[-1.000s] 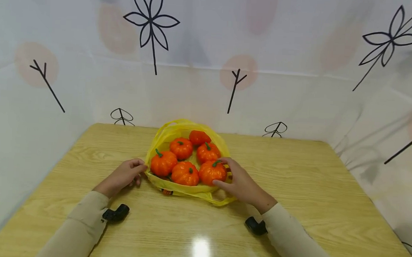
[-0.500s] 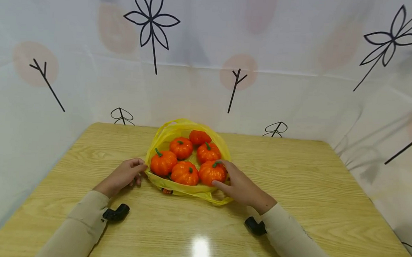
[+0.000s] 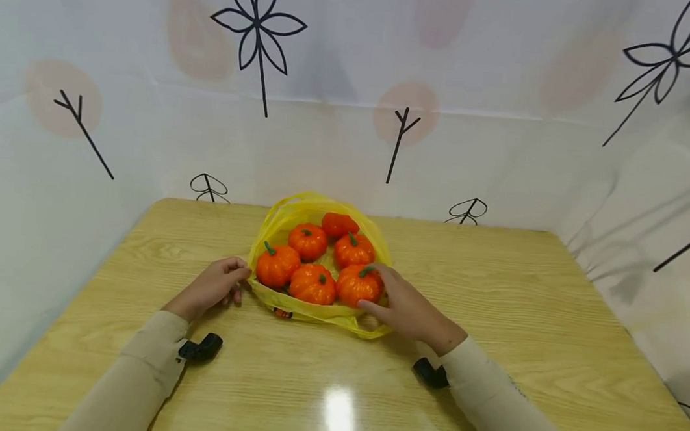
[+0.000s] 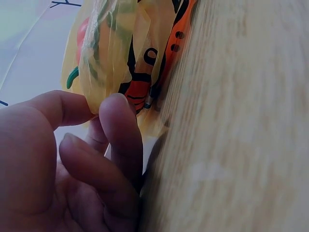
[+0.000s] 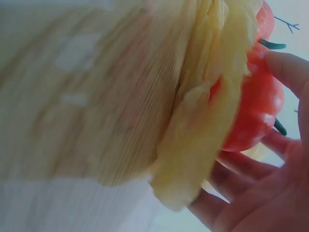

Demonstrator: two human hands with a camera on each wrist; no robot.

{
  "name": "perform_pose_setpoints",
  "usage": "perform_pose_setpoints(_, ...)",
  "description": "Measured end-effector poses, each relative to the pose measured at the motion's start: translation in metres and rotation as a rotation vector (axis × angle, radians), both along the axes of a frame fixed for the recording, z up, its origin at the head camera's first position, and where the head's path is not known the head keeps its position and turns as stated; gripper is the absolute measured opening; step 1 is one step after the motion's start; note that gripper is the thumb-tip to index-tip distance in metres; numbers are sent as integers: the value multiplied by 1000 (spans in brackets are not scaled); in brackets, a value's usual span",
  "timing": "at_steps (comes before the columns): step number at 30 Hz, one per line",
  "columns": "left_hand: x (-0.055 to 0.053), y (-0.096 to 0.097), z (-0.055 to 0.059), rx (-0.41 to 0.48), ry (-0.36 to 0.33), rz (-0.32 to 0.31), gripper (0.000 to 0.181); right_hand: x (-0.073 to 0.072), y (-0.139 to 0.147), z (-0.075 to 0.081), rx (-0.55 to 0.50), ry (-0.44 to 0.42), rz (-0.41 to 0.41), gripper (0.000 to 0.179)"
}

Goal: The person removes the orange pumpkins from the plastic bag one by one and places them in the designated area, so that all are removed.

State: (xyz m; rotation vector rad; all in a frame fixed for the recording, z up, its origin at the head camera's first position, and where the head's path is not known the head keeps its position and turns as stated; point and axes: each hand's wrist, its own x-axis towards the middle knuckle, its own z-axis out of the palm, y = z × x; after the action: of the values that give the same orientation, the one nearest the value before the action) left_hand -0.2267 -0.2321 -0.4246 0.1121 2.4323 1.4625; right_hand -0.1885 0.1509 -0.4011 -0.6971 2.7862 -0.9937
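A yellow plastic bag [image 3: 284, 301] lies with its mouth spread on the table, holding several small orange pumpkins with green stems. My left hand [image 3: 212, 287] pinches the bag's left edge between thumb and index finger; the left wrist view shows the thin plastic [image 4: 108, 63] at the fingertips. At the bag's front right, my right hand [image 3: 413, 310] spans a pumpkin [image 3: 357, 286], thumb on one side and fingers curled on the other. In the right wrist view that pumpkin [image 5: 256, 104] is partly covered by the bag's yellow fold [image 5: 193, 140]. A smooth red-orange piece [image 3: 340, 225] lies at the back of the bag.
The wooden table [image 3: 522, 303] extends around the bag, with a white patterned cloth [image 3: 337, 143] behind it. Black camera mounts sit at the left wrist [image 3: 200, 349] and right wrist [image 3: 430, 373]. Black and orange print [image 3: 283, 313] shows on the bag's front.
My right fingers have closed in on the front right pumpkin. The left hand keeps its pinch on the bag edge. The head view has tilted slightly down.
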Motion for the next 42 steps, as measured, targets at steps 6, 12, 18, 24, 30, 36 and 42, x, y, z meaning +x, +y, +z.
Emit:
perform_pose_setpoints(6,-1,1,-1,7,6,11,28,2,-1,5,8,71,-59,73)
perform_pose_setpoints(12,0,-1,-3,4,6,19,30,5,0,12,57,132,-24,68)
perform_pose_setpoints(18,0,-2,-4,2,18,22,30,7,2,18,118,185,26,69)
perform_pose_setpoints(24,0,-1,-4,11,13,27,30,8,7,22,162,270,1,70)
perform_pose_setpoints(30,0,0,-4,16,17,28,30,6,11,23,169,326,-35,68)
perform_pose_setpoints(36,1,-1,-4,15,17,28,31,3,14,22,128,405,-66,67)
perform_pose_setpoints(42,1,0,-4,9,21,25,31,2,17,24,91,437,-96,70)
